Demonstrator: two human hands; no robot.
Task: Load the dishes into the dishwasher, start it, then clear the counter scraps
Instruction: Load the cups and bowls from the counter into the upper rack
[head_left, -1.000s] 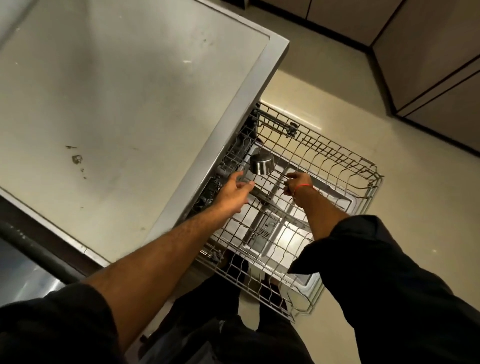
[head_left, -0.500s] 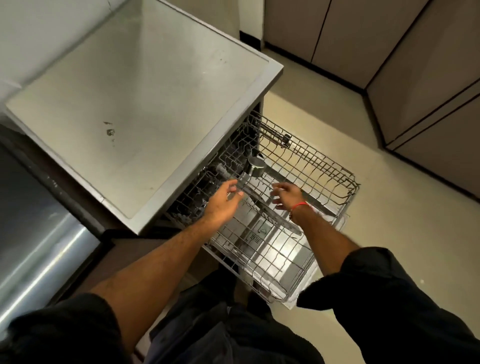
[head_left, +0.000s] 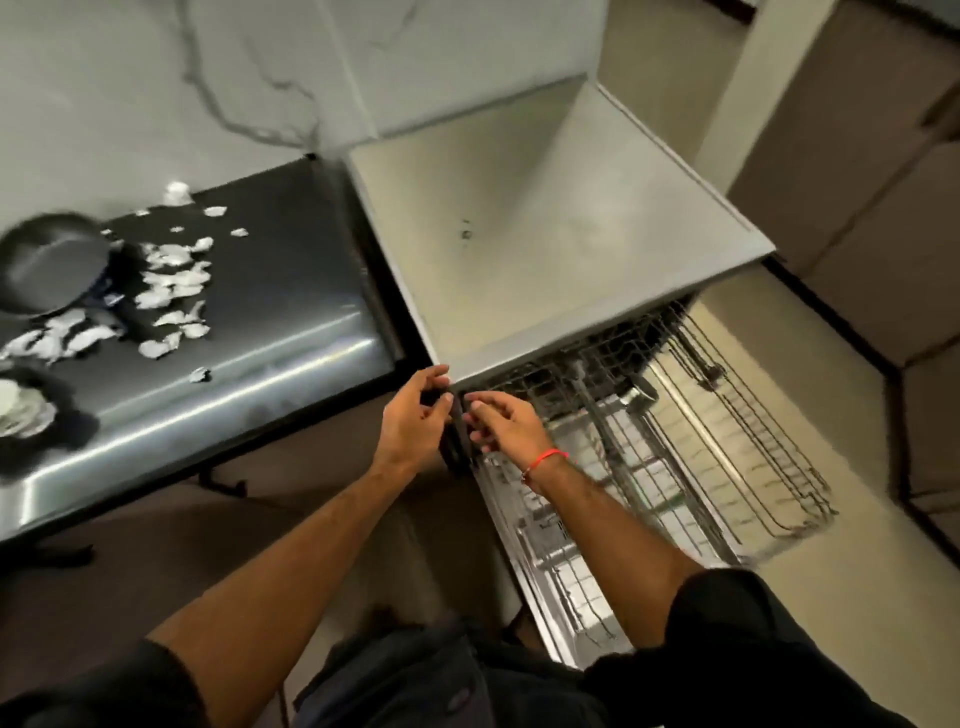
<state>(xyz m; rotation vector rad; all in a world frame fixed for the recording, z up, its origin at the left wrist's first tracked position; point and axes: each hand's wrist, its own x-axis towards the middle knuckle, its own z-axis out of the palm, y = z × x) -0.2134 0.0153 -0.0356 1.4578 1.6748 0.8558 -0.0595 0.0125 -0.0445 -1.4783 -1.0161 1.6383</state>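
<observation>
The dishwasher (head_left: 545, 249) stands open with its wire rack (head_left: 727, 457) pulled out over the floor. A steel cup (head_left: 641, 399) sits in the rack near the machine's front. My left hand (head_left: 415, 421) and my right hand (head_left: 501, 423) hang close together at the dishwasher's front left corner, fingers loosely curled, holding nothing. On the dark counter (head_left: 270, 322) to the left lie several white scraps (head_left: 171, 280), a dark pan (head_left: 49, 270) and a bowl (head_left: 21, 410).
A marble wall rises behind the counter. Beige cabinets (head_left: 857, 208) line the right side beyond the tiled floor (head_left: 810, 364). The pulled-out rack takes up the floor space right of my legs.
Both hands have come out of the rack, back to the dishwasher's front left corner. The view has swung left, bringing the counter with scraps and pan into sight.
</observation>
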